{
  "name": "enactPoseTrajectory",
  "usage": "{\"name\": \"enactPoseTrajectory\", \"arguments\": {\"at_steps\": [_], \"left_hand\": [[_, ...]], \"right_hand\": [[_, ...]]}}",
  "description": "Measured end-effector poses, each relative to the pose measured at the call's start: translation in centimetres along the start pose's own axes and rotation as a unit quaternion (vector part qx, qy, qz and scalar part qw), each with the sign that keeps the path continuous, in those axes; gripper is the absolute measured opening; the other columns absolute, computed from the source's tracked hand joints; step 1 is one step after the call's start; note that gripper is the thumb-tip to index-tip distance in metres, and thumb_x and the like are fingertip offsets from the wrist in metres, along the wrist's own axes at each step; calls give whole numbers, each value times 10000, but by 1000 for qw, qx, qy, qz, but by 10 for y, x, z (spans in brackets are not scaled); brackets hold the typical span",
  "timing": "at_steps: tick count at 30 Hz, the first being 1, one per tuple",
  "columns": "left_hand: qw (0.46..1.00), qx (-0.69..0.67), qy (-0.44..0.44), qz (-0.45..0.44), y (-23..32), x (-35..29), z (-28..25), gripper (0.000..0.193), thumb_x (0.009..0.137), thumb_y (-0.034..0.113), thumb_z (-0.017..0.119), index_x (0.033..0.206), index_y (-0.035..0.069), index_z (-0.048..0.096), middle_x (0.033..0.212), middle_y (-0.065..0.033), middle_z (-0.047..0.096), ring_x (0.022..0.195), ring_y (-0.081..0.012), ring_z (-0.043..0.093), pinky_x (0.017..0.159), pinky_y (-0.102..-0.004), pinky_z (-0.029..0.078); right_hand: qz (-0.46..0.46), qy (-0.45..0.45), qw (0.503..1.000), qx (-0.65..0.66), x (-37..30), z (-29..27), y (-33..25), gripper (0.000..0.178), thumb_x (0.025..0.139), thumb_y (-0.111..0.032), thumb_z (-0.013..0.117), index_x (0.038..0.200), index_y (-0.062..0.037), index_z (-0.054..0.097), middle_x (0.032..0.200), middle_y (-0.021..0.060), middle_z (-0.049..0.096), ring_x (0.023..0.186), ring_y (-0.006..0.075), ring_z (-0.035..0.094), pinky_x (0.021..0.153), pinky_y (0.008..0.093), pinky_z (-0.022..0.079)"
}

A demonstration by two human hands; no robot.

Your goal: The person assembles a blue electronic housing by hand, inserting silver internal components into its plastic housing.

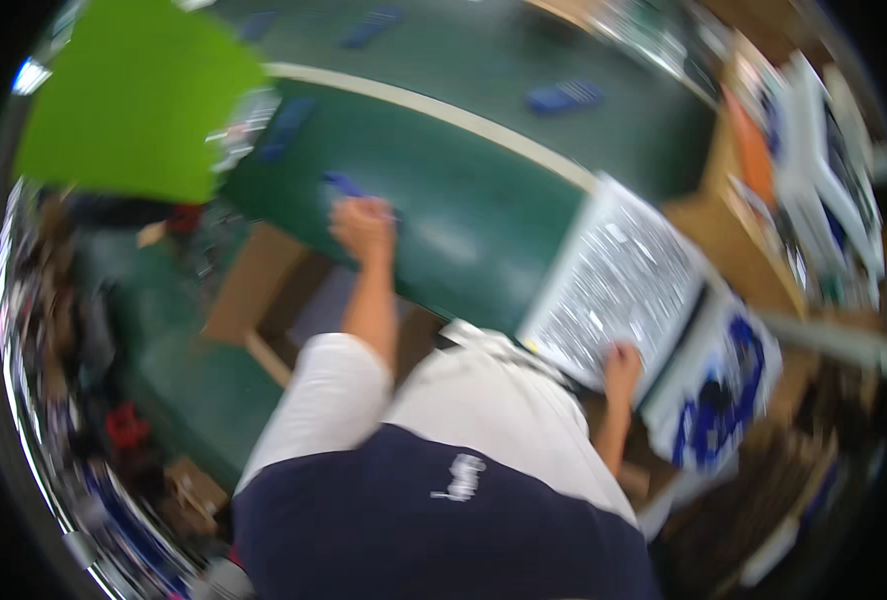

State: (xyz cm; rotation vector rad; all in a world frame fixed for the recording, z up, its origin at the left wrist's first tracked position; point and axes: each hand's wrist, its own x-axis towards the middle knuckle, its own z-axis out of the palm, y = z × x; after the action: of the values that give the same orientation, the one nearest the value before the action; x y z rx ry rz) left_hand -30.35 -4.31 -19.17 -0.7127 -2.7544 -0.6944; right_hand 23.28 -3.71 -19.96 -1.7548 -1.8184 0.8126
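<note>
Over the near edge of the green table [483,215], my left hand [365,228] is closed around a small blue piece [342,184]. One end of the piece sticks out past my fingers, and blur hides its kind. At the near right, my right hand [621,368] is at the near edge of a white tray [585,235] full of shiny clear small parts [618,275]. Motion smears its fingers, so I cannot see whether they grip anything. Similar blue pieces lie apart on the table, one at the far right [563,97] and another at the left [287,126].
A bright green panel [128,100] stands at the far left. Below the table's near edge sits an open cardboard box [253,285]. To the right, a white bag or tray [693,440] carries dark blue parts [728,395], near stacked bins [813,165]. A pale strip [433,108] crosses the table.
</note>
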Motion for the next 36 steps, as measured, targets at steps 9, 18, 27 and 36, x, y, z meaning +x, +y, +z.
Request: {"name": "enactPoseTrajectory", "arguments": {"at_steps": [9,18,27,36], "left_hand": [[998,-57,3,5,-17,-13,2,289,875,373,646,832,91,597,941,-94,557,973,-313,550,846,-465,410],[998,-60,10,1,-6,-10,7,261,861,345,653,817,98,578,925,-82,542,942,-298,540,826,-447,401],[998,-59,4,5,-4,-8,2,240,849,324,656,816,105,564,911,-75,526,928,-297,535,799,-448,393],[999,-49,-9,3,-9,-8,1,242,849,343,651,845,114,573,957,-79,544,957,-296,546,815,-455,402]], "right_hand": [[25,-57,997,-52,1,-19,17,136,906,-99,647,916,35,631,817,165,625,736,295,590,702,409,479],[42,-105,993,-37,17,-26,31,124,910,-67,616,824,23,620,643,39,550,599,120,478,565,310,412],[46,-177,979,-94,18,-34,12,141,927,-122,612,904,7,664,757,126,622,712,218,575,690,345,476],[35,-88,995,-22,18,-21,54,107,892,-43,617,795,2,608,663,24,565,596,115,493,573,300,424]]}}
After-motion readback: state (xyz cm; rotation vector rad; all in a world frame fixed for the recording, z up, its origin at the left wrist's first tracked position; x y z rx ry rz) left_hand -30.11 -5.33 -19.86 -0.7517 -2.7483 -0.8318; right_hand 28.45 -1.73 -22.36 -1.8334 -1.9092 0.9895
